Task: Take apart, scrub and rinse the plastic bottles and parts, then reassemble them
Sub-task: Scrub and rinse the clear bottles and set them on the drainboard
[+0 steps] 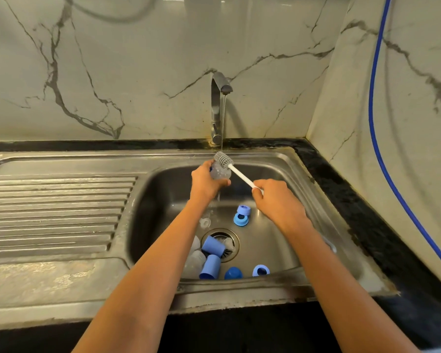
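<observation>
My left hand (pixel 206 179) grips a clear plastic bottle (pixel 220 172) over the sink basin, under the tap's thin stream. My right hand (pixel 275 200) holds the white handle of a bottle brush (pixel 224 160); its grey bristle head sits at the bottle's mouth, in the water. On the basin floor lie loose parts: two blue collars (pixel 242 215) near the middle, two blue cup-shaped caps (pixel 212 245) and clear bottles (pixel 195 261) by the drain, a dark blue dome cap (pixel 233 273) and a blue ring (pixel 261 270) at the front.
The steel sink (pixel 298 174) has a ribbed drainboard (pixel 56 212) on its left. The tap (pixel 218 108) stands at the back rim, running. A blue hose (pixel 377 138) hangs down the right marble wall. A dark counter edge borders the sink's right side.
</observation>
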